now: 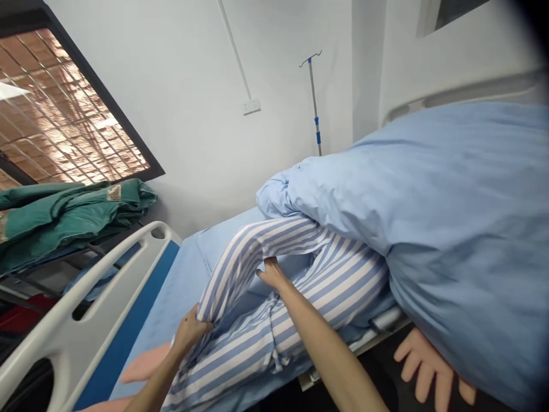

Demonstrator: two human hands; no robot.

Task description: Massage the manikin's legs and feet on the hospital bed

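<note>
A manikin-like figure lies on the bed, its legs in blue-and-white striped pajama trousers (343, 274). The far leg (231, 257) is bent with its knee raised; the near leg (244, 355) lies nearly flat. My left hand (191, 331) is wrapped round the bent leg's lower end, above a pink foot (148, 361). Under that knee, my right hand (272, 274) supports the leg, its fingertips partly hidden by the cloth. A light blue quilt (429, 189) covers the figure from the hips up. Below its edge hangs a pink hand (424, 366), fingers spread.
A grey-white footboard (115, 280) stands at the left end of the blue-sheeted bed (167, 297). Beyond it lie folded green covers (81, 214) beneath a barred window (64, 103). An IV pole (314, 97) rises behind the bed near a wall socket (251, 106).
</note>
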